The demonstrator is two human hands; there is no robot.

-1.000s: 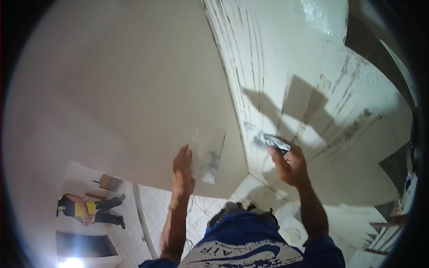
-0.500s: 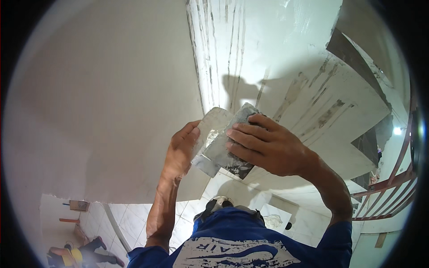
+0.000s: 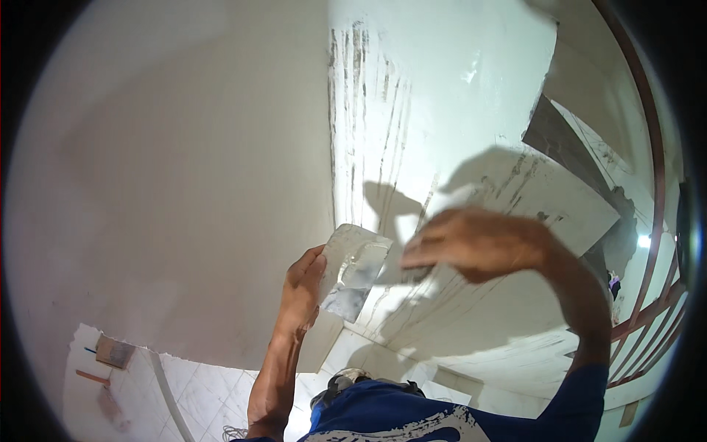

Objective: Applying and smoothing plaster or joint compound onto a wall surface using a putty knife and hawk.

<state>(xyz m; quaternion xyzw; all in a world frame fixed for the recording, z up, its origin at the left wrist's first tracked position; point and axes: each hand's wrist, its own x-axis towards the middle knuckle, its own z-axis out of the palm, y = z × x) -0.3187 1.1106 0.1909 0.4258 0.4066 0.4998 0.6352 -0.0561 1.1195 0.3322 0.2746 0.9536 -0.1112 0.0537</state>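
Note:
My left hand (image 3: 300,291) is closed on the edge of a rectangular plastering trowel (image 3: 361,269), its pale plate smeared with wet white plaster. Its handle cannot be seen. To the right, my right hand (image 3: 471,243) is closed on a second plastering trowel (image 3: 418,274), blurred by motion and mostly hidden under the fingers. A gap separates the two tools. Before my hands, the white wall (image 3: 449,88) carries long dark streaks, beside the corner with the smooth beige wall (image 3: 206,177).
Red-brown railings (image 3: 648,331) curve along the right side. A dark triangular panel (image 3: 563,136) shows at the upper right. White tiled floor (image 3: 213,372) lies below, with a small box (image 3: 114,352) at the lower left and coiled wire (image 3: 234,433) near my left arm.
My right hand has drawn its trowel off the left one and moved right. The left trowel sits lower in view. The person at the lower left is out of sight.

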